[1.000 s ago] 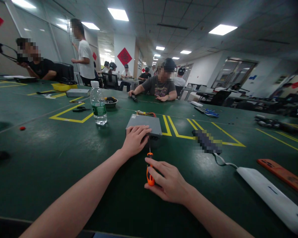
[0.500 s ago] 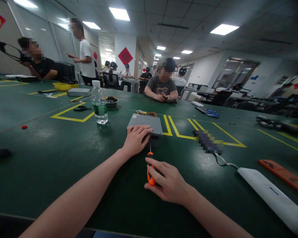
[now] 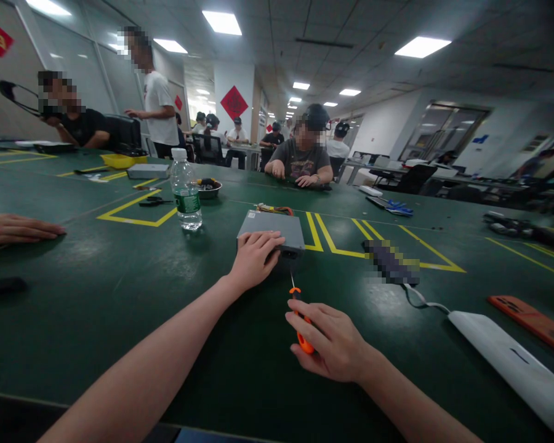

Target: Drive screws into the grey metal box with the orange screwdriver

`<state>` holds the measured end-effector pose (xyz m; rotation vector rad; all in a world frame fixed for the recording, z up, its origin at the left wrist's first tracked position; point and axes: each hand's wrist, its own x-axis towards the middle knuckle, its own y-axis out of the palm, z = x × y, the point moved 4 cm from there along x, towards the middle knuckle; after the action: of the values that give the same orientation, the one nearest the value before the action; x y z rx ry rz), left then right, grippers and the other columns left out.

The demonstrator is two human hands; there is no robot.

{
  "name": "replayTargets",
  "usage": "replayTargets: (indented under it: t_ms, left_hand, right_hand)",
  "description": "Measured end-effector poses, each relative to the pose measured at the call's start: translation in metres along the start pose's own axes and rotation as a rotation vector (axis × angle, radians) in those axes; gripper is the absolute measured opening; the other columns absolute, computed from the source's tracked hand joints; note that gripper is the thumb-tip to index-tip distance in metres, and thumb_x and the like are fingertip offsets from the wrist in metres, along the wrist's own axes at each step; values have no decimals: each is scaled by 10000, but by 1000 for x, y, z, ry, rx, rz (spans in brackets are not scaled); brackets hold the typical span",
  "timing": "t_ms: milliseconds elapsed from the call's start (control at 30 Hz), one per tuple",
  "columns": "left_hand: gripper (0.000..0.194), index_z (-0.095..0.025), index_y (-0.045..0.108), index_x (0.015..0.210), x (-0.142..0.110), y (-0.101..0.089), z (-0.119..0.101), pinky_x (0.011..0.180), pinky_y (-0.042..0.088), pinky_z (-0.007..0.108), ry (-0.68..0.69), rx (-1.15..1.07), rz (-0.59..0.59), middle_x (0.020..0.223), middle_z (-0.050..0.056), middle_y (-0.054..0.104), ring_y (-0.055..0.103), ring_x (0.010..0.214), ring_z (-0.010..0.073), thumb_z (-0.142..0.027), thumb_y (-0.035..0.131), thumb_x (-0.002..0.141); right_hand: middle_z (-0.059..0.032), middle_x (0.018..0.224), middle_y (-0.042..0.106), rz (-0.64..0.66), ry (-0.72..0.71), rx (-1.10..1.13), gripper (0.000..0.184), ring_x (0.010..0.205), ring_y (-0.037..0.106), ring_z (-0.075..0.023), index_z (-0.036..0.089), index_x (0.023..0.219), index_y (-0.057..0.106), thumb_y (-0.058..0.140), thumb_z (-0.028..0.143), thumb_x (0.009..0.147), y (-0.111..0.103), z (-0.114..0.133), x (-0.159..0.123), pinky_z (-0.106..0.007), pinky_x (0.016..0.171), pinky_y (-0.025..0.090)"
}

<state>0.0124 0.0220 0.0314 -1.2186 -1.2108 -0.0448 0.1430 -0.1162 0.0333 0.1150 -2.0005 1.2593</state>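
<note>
A flat grey metal box point(image 3: 277, 226) with coloured wires at its far end lies on the green table point(image 3: 96, 289). My left hand point(image 3: 253, 257) rests on the box's near left corner, fingers curled over the edge. My right hand point(image 3: 330, 341) grips an orange-handled screwdriver point(image 3: 301, 320), its thin tip pointing toward the box's near face, a short gap away.
A water bottle point(image 3: 186, 191) stands left of the box. Another person's hand point(image 3: 16, 229) lies flat at the left edge. A white power strip point(image 3: 508, 363) with its cable and an orange flat piece point(image 3: 530, 323) lie right. Several people sit across the table.
My right hand and the screwdriver moved slightly right and back from the box. Another person's hand came onto the table at the left. My left hand stayed on the box.
</note>
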Motion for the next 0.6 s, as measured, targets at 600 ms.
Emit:
replayTargets:
  t_ms: [600]
  left_hand:
    - [266, -274, 542, 1122, 0, -1, 2, 913, 275, 386, -6, -7, 4, 1235, 2, 571, 492, 1119, 194, -242, 451, 875]
  right_hand:
    - [-185, 977, 633, -42, 27, -47, 246, 885, 625, -199, 72, 1028, 548, 466, 198, 833, -10, -8, -7, -299, 692, 547]
